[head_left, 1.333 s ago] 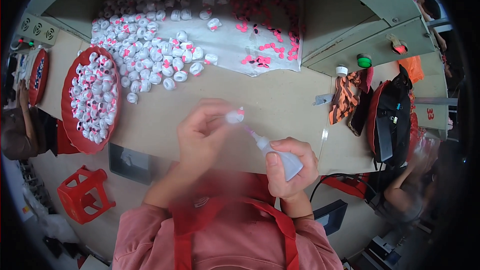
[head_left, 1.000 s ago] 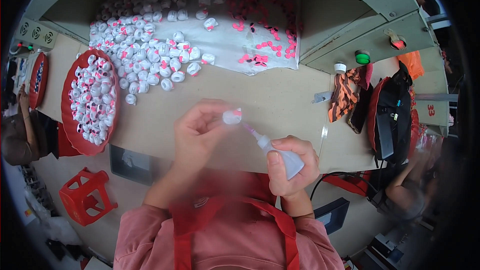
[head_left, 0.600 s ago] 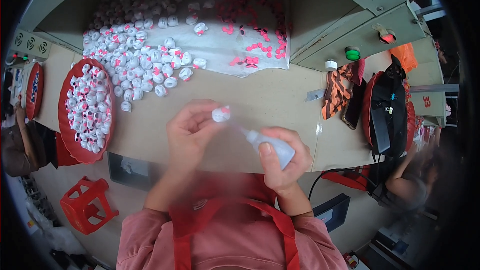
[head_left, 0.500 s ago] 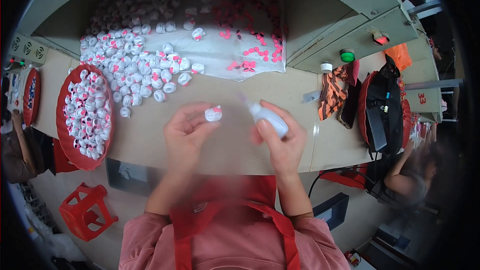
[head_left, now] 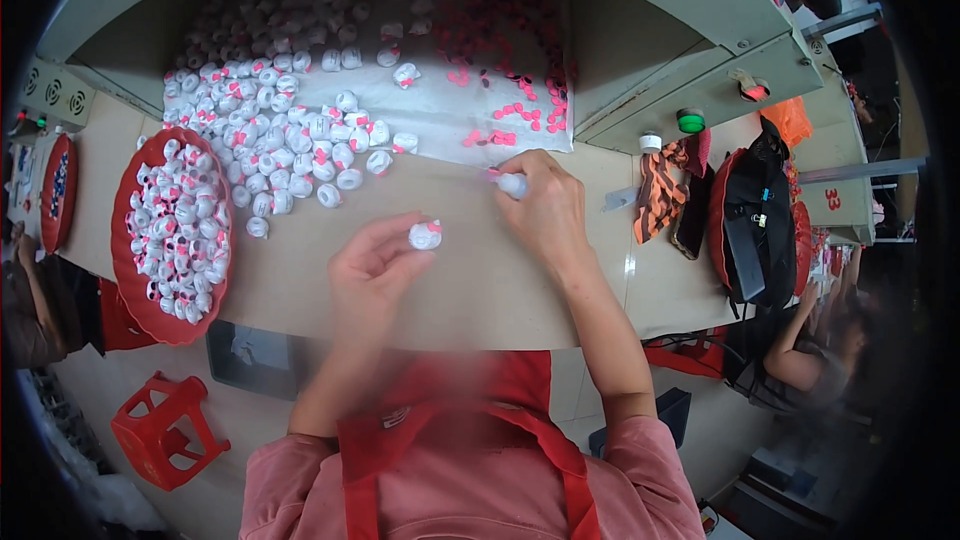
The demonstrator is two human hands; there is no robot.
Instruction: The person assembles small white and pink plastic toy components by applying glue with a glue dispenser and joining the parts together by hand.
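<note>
Between the thumb and fingers of my left hand (head_left: 375, 265) is a small round white piece with pink patches (head_left: 425, 234). My right hand (head_left: 548, 205) is closed around a small white squeeze bottle (head_left: 512, 185), mostly covered by the fingers. The bottle's narrow tip reaches toward small flat pink pieces (head_left: 503, 138) on a white sheet (head_left: 450, 145); whether it touches one I cannot tell. Many similar white pieces (head_left: 290, 150) are heaped on the sheet and table, left of and beyond my left hand.
A red scalloped tray (head_left: 122, 250) full of white pieces stands at the left. On the right are an orange-and-black patterned cloth (head_left: 657, 195), a phone (head_left: 692, 215) and a black bag (head_left: 757, 230). A shelf panel (head_left: 650, 60) borders the work area. A red stool (head_left: 165, 430) stands below left.
My right hand has moved away from the left hand, forward to the edge of the white sheet, and turned the bottle's tip toward the pink pieces. My left hand has hardly moved.
</note>
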